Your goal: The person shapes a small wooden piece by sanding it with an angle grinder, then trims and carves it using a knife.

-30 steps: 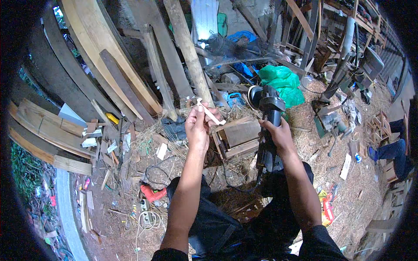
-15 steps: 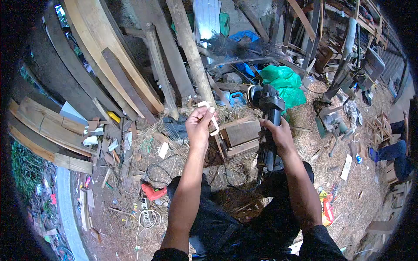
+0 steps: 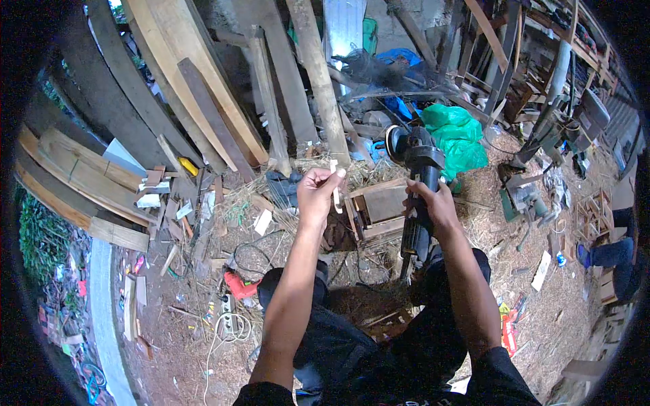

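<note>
Pale piece [image 3: 336, 196] and black grinder [image 3: 425, 157] held apart

The piece is thin, smooth and light-coloured, pinched in the left hand [image 3: 317, 194]. It stands roughly upright and shows as a narrow strip, its ends bent; the thumb covers part of its upper length. The grinder is in the right hand [image 3: 439, 208], gripped around its long body, head pointing away from the person. Its round disc [image 3: 394, 143] faces left, towards the piece's side, without touching it. Whether the disc is spinning cannot be told.
</note>
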Demonstrator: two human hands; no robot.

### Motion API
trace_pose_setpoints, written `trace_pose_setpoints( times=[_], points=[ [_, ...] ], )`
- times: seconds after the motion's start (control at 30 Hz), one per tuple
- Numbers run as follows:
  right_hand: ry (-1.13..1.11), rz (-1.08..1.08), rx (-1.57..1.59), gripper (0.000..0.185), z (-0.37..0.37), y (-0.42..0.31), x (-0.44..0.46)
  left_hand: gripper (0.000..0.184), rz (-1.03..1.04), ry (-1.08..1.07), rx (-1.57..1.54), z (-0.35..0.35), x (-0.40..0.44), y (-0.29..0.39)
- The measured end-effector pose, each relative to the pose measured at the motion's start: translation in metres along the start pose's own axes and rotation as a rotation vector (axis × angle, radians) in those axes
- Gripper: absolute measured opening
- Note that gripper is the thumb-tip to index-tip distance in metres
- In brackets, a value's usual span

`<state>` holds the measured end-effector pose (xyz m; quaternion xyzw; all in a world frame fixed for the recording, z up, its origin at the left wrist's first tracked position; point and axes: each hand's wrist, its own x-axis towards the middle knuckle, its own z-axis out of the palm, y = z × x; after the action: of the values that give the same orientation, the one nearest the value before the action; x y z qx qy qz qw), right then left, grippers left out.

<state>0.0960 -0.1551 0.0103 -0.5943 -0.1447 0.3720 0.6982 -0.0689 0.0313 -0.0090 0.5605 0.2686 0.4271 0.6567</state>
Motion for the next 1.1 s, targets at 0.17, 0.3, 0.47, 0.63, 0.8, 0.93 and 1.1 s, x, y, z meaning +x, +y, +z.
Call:
trace_pose_setpoints(
  times=[0.17, 0.3, 0.47, 0.63, 0.8, 0.93, 1.1],
  points=[
    [-0.056, -0.026, 0.035, 0.033, 0.018, 0.005, 0.003, 0.014, -0.124, 0.088, 0.011, -0.034, -0.005, -0.003],
    [-0.092, -0.089, -0.026, 0.029, 0.036, 0.023, 0.018, 0.016, -0.143, 0.092, -0.055, -0.073, 0.0, -0.008],
    [-0.182, 0.095, 0.082, 0.033, 0.078, 0.028, 0.017, 0.013, -0.12, 0.268, -0.142, -0.101, 0.013, -0.009],
    [-0.285, 0.175, 0.239, 0.036, 0.12, 0.05, 0.036, 0.016, -0.217, 0.167, 0.062, -0.128, 0.024, -0.009],
    [-0.302, 0.142, 0.091, 0.038, 0.15, 0.092, 0.085, 0.023, -0.354, 0.227, 0.136, -0.146, 0.047, -0.014],
    [-0.31, 0.174, 0.191, 0.049, 0.19, 0.108, 0.098, 0.019, -0.417, 0.236, 0.138, -0.177, 0.062, -0.021],
    [-0.47, 0.345, 0.266, 0.058, 0.215, 0.122, 0.122, 0.026, -0.469, 0.19, 0.15, -0.2, 0.06, -0.037]
  ],
)
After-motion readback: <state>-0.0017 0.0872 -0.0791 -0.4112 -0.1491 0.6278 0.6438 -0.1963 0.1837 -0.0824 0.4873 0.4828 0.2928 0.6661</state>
